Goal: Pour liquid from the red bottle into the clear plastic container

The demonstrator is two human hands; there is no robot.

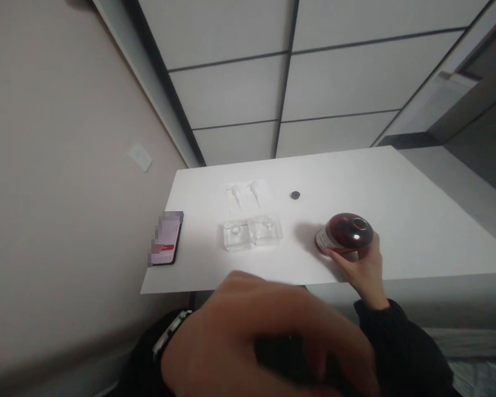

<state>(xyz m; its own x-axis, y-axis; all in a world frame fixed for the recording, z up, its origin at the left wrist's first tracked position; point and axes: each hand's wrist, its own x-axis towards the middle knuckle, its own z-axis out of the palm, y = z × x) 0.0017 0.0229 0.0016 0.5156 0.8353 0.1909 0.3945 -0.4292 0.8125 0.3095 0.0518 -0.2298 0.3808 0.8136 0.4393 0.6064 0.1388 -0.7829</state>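
Bottle: on counter, beyond and right of left hand; mouth uppermost, exact tilt indeterminate. Right hand, nearer: fingers wrapped around bottle. Left hand: fingers curled; contents cannot be determined.

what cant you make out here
All in the head view:
Left hand: blurred, and cut off by the bottom edge; whether it holds anything, I can't tell.
Right hand: some fingers are hidden by the bottle.
Label: too small and blurred to read.
Phone: part of its screen is covered by pixelation.
Dark disc: too small to identify.
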